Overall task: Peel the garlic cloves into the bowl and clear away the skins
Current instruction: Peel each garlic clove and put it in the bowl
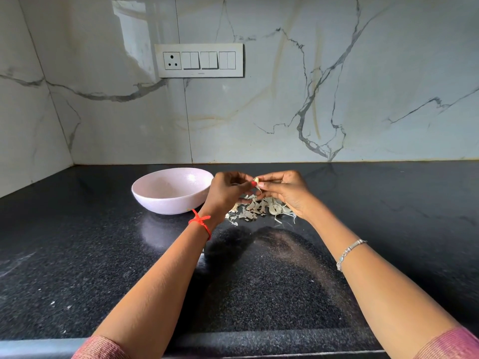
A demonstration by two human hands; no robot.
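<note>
Worktop (103,255) of dark speckled stone is seen beneath everything, and its polished surface is judged the first hazard: a dropped clove could skid or roll away across it; the bowl (160,200), set on the worktop just beside the left hand (228,193), looks shallow and light, and could be knocked or shoved by a careless reach; its inside is hidden at this low angle, so whether peeled cloves lie in it cannot be told. The left hand and the right hand (285,194) are raised above the worktop, and the garlic clove (256,181) is pinched by both between thumb and fingertips; should either pinch be slackened while skin is pulled, the clove would probably fall into the skins (255,211) heaped directly beneath rather than into the bowl, and would have to be picked out; the skins, thin and papery, could be scattered by a draught or a sweeping arm, by which the clearing would be made harder. Counted: one worktop; one bowl; two hands, both occupied with the same clove; one heap of skins, its pieces too many and too overlapped to be numbered; one clove held, any others within the heap not being distinguishable.
</note>
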